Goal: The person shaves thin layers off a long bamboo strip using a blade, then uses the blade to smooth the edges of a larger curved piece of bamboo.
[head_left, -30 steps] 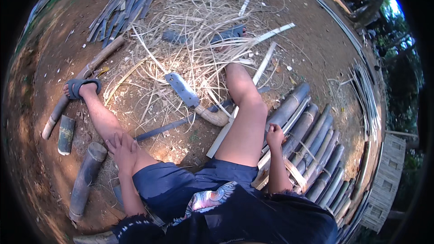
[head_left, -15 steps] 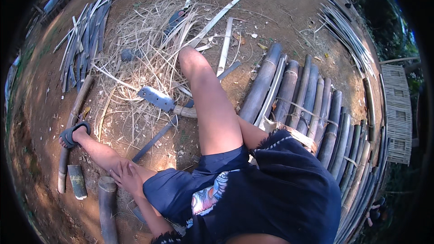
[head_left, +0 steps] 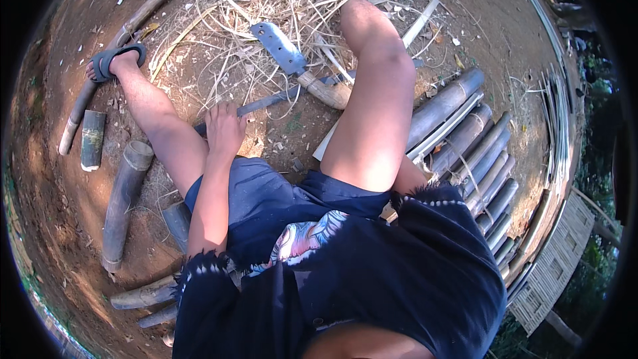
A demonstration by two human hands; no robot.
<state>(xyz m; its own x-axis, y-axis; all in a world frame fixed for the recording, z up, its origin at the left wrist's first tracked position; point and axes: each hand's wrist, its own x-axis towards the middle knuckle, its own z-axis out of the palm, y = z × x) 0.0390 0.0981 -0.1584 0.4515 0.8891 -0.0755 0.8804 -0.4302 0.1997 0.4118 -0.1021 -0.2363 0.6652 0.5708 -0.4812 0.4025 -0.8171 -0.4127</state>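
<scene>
My left hand (head_left: 224,126) reaches down past my left thigh, its fingers bent over a dark, flat bamboo strip (head_left: 269,100). The strip shows on both sides of the hand and runs rightward behind my right knee. My right forearm (head_left: 410,177) goes down beside my right thigh; the thigh hides the right hand. Between my legs and beyond the strip lies a broad machete, its pale metal blade (head_left: 279,48) pierced with small holes. A curved, light-coloured handle (head_left: 323,91) ends near my right leg.
Pale bamboo shavings (head_left: 226,0) cover the ground ahead. Dark bamboo poles (head_left: 458,133) lie tied in a row at my right. Short bamboo pieces (head_left: 126,199) rest at my left, near my sandalled foot (head_left: 116,63). A woven bamboo panel (head_left: 555,259) stands at far right.
My left hand has left my thigh and come onto the dark bamboo strip. The view has tilted and turned, so the machete and shavings now appear higher up. My right hand stays hidden.
</scene>
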